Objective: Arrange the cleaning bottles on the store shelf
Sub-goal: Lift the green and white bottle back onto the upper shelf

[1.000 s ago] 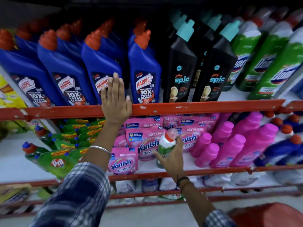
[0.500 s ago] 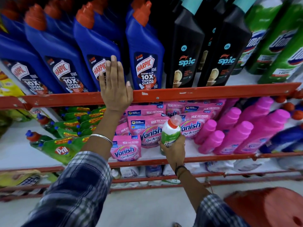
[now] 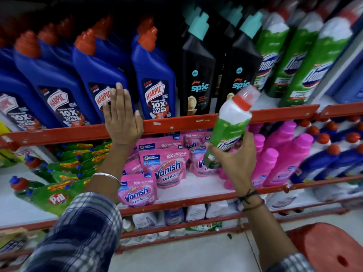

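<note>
Mostly, as I judge it, the upper shelf (image 3: 275, 112) is already faced up, and what is left is the one green-and-white bottle (image 3: 229, 126) in my right hand (image 3: 238, 163). That hand is wrapped around its lower body, fingers closed on it, holding it tilted with the red collar and clear cap up and to the right, in front of the red shelf rail, not yet set down. My left hand (image 3: 122, 120) lies flat and open against the same rail, fingers spread over a blue bottle's label, gripping nothing. The bottle matches the row of green Domex bottles (image 3: 306, 61) at the right end of the upper shelf, so I take that to be its place; whether a gap waits there I cannot tell. Counting the front row up top: four blue Harpic bottles (image 3: 155, 85) with more behind, two black Spic bottles (image 3: 198, 79) with teal caps behind them, and three green ones in clear view. Below, about five pink Vanish pouches (image 3: 167, 167) and at least four pink bottles (image 3: 282, 154) show; the rest blur together.
</note>
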Demonstrator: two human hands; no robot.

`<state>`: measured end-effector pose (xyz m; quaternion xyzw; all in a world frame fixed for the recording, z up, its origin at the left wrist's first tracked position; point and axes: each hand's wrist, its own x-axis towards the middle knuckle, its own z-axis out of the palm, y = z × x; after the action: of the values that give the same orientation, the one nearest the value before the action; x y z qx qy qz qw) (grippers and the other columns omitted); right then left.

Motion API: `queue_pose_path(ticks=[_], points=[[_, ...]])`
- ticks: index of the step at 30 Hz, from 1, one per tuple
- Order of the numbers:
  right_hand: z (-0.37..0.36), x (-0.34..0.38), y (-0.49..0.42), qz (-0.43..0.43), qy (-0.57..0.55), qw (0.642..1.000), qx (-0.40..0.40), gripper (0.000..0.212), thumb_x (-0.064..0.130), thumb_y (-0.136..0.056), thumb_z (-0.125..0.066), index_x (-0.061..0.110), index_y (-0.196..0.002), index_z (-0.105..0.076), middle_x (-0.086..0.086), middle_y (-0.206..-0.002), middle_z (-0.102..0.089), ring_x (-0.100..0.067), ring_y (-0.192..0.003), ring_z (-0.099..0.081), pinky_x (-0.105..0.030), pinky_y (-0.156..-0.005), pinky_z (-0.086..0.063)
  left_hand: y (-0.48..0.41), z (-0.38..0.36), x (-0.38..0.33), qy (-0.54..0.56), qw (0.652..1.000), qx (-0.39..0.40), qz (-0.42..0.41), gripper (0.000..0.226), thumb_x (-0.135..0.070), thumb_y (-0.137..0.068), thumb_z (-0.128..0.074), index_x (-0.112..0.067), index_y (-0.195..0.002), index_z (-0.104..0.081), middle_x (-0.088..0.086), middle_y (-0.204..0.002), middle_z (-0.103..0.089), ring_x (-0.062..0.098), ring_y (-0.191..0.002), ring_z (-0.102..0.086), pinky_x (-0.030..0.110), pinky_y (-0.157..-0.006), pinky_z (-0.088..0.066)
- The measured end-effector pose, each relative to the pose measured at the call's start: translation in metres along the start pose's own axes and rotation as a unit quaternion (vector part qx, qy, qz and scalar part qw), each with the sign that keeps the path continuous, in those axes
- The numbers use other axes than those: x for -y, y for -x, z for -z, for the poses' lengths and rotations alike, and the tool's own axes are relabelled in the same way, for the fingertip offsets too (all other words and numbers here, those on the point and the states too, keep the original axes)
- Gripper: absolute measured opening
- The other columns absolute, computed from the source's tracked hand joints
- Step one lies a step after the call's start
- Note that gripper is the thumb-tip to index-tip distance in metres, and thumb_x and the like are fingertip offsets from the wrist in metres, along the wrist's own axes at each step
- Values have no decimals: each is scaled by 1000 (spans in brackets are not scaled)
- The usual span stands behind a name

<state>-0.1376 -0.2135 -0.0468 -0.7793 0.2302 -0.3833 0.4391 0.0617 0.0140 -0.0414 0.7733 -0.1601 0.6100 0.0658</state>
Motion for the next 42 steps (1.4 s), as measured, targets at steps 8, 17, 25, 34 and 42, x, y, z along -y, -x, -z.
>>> queue_pose_path(ticks=[8, 17, 25, 34, 42], points=[[59, 44, -77, 76, -1, 982, -172, 92, 59, -54, -81, 14, -127, -47, -3, -121, -62, -19, -105, -60, -31, -85, -48, 3, -3, 2, 14, 1000, -25, -14, 61, -26, -97, -31, -2, -149, -10, 6, -159, -1, 21, -147, -4, 37, -121, 0], [70, 55, -156, 65, 14, 978, -200, 89, 51, -64, -81, 10, -132, -41, -8, -130, -56, -24, -116, -54, -31, -90, -43, 1, -5, 1, 19, 999, -24, -13, 61, -27, -97, -29, -3, -150, -12, 7, -159, -5, 22, -147, -7, 37, -121, 0], [46, 32, -171, 64, 23, 982, -176, 90, 49, -64, -82, 10, -132, -39, -11, -131, -56, -28, -117, -54, -37, -89, -45, 1, -5, 1, 20, 999, -36, -19, 62, -26, -94, -32, -1, -149, -15, 8, -159, -8, 23, -147, -8, 37, -121, -2], [45, 17, -178, 42, 99, 982, -156, 93, 55, -68, -77, 10, -137, -35, -13, -137, -52, -33, -118, -54, -45, -87, -49, 2, -7, 2, 15, 999, -36, -23, 62, -26, -94, -31, -1, -149, -16, 9, -159, -9, 23, -146, -9, 38, -121, -2], [47, 14, -168, 51, 134, 982, -126, 93, 64, -76, -63, 8, -142, -27, -15, -145, -41, -34, -129, -44, -52, -91, -49, 2, -2, 1, 4, 1000, -9, -19, 62, -28, -96, -34, -5, -150, -15, 8, -159, -7, 22, -147, -7, 38, -119, 4]])
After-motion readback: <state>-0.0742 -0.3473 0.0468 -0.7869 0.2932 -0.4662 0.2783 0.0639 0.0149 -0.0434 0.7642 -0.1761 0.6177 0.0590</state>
